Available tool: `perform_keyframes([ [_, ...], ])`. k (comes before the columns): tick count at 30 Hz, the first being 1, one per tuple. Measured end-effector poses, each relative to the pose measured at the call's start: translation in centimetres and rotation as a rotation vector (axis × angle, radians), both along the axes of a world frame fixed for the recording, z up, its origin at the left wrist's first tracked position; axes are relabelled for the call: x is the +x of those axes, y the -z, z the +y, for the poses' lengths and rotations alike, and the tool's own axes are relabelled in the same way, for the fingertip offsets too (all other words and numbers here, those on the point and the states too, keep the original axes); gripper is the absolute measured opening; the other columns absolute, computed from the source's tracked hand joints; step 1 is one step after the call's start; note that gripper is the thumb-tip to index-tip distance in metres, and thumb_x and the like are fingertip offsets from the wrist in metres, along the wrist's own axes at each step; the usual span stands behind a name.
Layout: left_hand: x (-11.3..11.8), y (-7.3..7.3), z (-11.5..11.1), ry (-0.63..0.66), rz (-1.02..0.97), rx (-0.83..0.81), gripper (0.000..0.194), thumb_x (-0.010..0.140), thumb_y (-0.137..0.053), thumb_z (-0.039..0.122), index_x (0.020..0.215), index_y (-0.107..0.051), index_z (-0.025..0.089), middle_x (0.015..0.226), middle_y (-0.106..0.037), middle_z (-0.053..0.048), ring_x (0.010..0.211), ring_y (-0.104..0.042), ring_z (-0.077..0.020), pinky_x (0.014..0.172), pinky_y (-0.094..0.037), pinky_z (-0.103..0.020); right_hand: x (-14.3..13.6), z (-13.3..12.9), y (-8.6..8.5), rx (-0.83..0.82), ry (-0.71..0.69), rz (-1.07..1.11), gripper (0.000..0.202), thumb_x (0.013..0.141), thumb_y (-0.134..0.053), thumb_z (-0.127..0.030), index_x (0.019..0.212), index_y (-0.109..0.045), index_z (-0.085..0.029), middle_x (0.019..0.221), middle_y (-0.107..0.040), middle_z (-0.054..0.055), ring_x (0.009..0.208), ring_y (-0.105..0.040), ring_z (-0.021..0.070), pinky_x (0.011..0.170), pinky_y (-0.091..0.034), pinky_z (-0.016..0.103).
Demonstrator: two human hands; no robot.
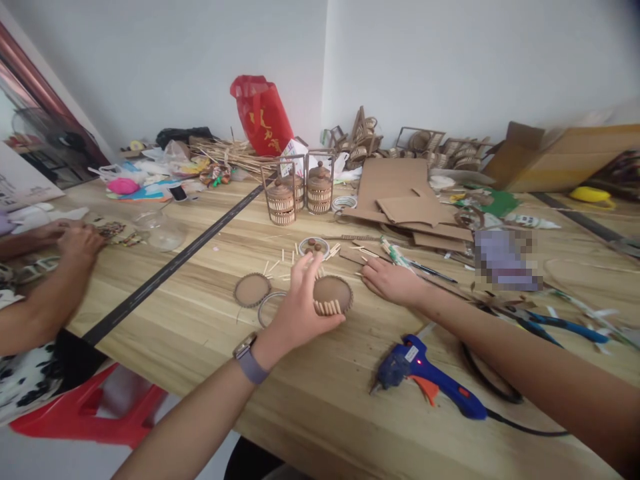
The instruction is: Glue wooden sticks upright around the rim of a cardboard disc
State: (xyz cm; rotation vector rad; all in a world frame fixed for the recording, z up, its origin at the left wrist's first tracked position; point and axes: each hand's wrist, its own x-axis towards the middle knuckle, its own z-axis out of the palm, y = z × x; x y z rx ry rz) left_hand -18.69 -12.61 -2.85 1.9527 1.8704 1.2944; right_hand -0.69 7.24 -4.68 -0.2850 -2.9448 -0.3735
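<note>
My left hand [295, 303], with a watch on its wrist, curves around the left side of a round cardboard disc [334, 291], thumb and fingers spread apart. Short wooden sticks [328, 308] stand in a row along the disc's near edge, beside my thumb. My right hand [390, 281] lies low over the table right of the disc, its fingers bent together at some loose short sticks [369, 253]; what the fingertips pinch is too small to make out. Left of my left hand are a second rimmed disc [253, 290] and a ring [267, 310], partly hidden.
A blue glue gun [430, 377] with a cord lies near my right forearm. Pliers [565, 328] are farther right. Small lidded stick baskets [281, 203] and cardboard sheets [395, 180] stand behind. At left, a co-worker's hands [80, 237] work beside a clear plastic container [159, 229].
</note>
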Motion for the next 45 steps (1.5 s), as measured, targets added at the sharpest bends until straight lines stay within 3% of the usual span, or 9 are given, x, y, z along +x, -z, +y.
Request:
perform_keyframes([
  [10, 1.4, 1.5, -0.2, 0.211, 0.054, -0.151, 0.108, 0.061, -0.083, 0.021, 0.147, -0.017, 0.030, 0.152, -0.015, -0.016, 0.139, -0.027, -0.0389, 0.109, -0.035, -0.057, 2.3, -2.4, -3.1, -0.135, 0.123, 0.048, 0.038, 0.096, -0.041, -0.042, 0.118, -0.058, -0.016, 0.110, -0.065, 0.015, 0.099, -0.060, 0.0293, 0.081, -0.045, 0.041],
  [14, 1.5, 2.1, 0.1, 0.254, 0.061, -0.187, 0.110, 0.060, -0.084, 0.021, 0.148, -0.018, 0.031, 0.153, -0.015, -0.016, 0.139, -0.028, -0.0388, 0.110, -0.034, -0.057, 4.7, -2.7, -4.5, -0.233, 0.239, 0.110, 0.037, 0.098, -0.034, -0.036, 0.103, -0.064, -0.015, 0.101, -0.068, 0.015, 0.092, -0.063, 0.0282, 0.079, -0.047, 0.040],
  [20, 1.8, 2.7, 0.4, 0.262, 0.076, -0.195, 0.110, 0.061, -0.083, 0.021, 0.148, -0.016, 0.030, 0.153, -0.015, -0.017, 0.142, -0.022, -0.0379, 0.112, -0.030, -0.058, 6.4, -3.3, -4.7, -0.321, 0.310, 0.124, 0.032, 0.094, -0.037, -0.032, 0.089, -0.066, -0.019, 0.089, -0.071, 0.011, 0.087, -0.064, 0.0250, 0.077, -0.048, 0.035],
  [24, 1.6, 2.6, 0.3, 0.244, 0.074, -0.179, 0.110, 0.063, -0.082, 0.020, 0.148, -0.013, 0.030, 0.152, -0.017, -0.017, 0.143, -0.020, -0.0370, 0.113, -0.027, -0.059, 7.8, -5.5, -5.9, -0.377, 0.417, 0.109, 0.034, 0.094, -0.037, -0.037, 0.079, -0.063, -0.022, 0.077, -0.070, 0.007, 0.071, -0.064, 0.0224, 0.062, -0.046, 0.031],
  [26, 1.6, 2.5, 0.3, 0.240, 0.071, -0.182, 0.110, 0.063, -0.083, 0.020, 0.148, -0.014, 0.030, 0.151, -0.017, -0.018, 0.143, -0.020, -0.0375, 0.113, -0.027, -0.059, 8.9, -7.3, -6.3, -0.523, 0.515, -0.032, 0.038, 0.091, -0.041, -0.046, 0.069, -0.060, -0.023, 0.067, -0.067, 0.006, 0.061, -0.061, 0.0215, 0.055, -0.042, 0.030],
  [30, 1.6, 2.6, 0.3, 0.229, 0.064, -0.189, 0.112, 0.062, -0.084, 0.020, 0.147, -0.014, 0.031, 0.151, -0.015, -0.018, 0.142, -0.021, -0.0384, 0.113, -0.027, -0.060, 11.0, -10.6, -5.4, -0.810, 0.538, -0.239, 0.017, 0.076, -0.064, -0.041, 0.076, -0.061, -0.025, 0.070, -0.069, 0.003, 0.062, -0.062, 0.0224, 0.053, -0.042, 0.028],
  [35, 1.5, 2.8, 0.4, 0.221, 0.031, -0.182, 0.114, 0.060, -0.086, 0.021, 0.148, -0.014, 0.034, 0.152, -0.014, -0.016, 0.141, -0.022, -0.0390, 0.112, -0.028, -0.060, 11.6, -11.6, -3.4, -0.860, 0.492, -0.103, 0.015, 0.075, -0.062, -0.026, 0.089, -0.063, -0.025, 0.088, -0.072, 0.005, 0.077, -0.066, 0.0244, 0.065, -0.046, 0.030],
  [39, 1.3, 2.8, 0.6, 0.193, 0.024, -0.190, 0.116, 0.059, -0.088, 0.024, 0.148, -0.014, 0.033, 0.151, -0.016, -0.016, 0.143, -0.020, -0.0383, 0.113, -0.026, -0.059, 11.3, -11.6, -4.6, -0.849, 0.479, -0.094, 0.009, 0.079, -0.056, -0.030, 0.083, -0.062, -0.025, 0.081, -0.071, 0.006, 0.069, -0.064, 0.0240, 0.060, -0.045, 0.031],
  [45, 1.1, 2.7, 0.7, 0.170, 0.000, -0.195, 0.115, 0.060, -0.088, 0.024, 0.147, -0.013, 0.030, 0.150, -0.020, -0.017, 0.142, -0.022, -0.0371, 0.115, -0.024, -0.058, 11.4, -11.8, -6.0, -0.912, 0.566, 0.144, 0.025, 0.074, -0.061, -0.047, 0.088, -0.061, -0.026, 0.082, -0.069, 0.005, 0.069, -0.061, 0.0239, 0.061, -0.049, 0.033],
])
